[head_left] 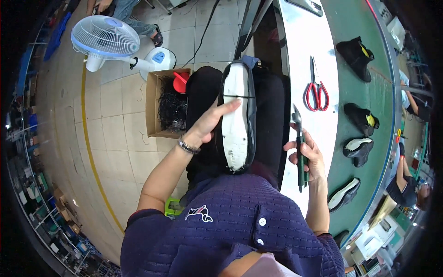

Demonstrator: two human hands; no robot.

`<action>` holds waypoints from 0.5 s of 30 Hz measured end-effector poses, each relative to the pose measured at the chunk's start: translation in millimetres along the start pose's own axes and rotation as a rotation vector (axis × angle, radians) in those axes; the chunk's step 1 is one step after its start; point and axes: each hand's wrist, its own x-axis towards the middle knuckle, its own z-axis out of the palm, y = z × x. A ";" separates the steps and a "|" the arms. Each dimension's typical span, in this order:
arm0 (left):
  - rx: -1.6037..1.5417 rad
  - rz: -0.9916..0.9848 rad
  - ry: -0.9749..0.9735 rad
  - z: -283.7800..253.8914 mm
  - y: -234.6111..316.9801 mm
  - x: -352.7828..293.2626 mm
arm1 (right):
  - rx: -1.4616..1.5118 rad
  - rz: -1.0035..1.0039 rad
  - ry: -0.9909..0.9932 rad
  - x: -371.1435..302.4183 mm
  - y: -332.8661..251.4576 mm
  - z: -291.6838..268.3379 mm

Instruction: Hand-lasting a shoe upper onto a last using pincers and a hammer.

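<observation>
A black shoe upper with its white underside facing up lies lengthwise over my lap. My left hand grips its left side, thumb pressed on the white board just below a thin dark strap or cord crossing it. A few small dark marks or holes show toward the near end, where the edge looks ragged. Over the bench edge at right, my right hand is closed around the dark green handles of pliers or pincers, metal jaws pointing away from me and apart from the shoe.
Red-handled scissors lie on the white bench. Beyond it, several black shoes sit along a green conveyor belt. Left of my legs stands a cardboard box of black scraps with a red container, then a fan. Other people are nearby.
</observation>
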 end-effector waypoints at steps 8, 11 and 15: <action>0.426 0.457 0.167 -7.7 26.1 6.8 | -0.456 0.089 -0.253 52.6 -63.0 74.7; 0.695 0.569 0.314 -2.2 46.9 21.6 | -0.465 0.170 -0.259 76.0 -73.4 86.5; 0.571 0.507 0.219 -3.3 44.1 39.7 | -0.413 0.381 -0.225 95.3 -88.2 98.5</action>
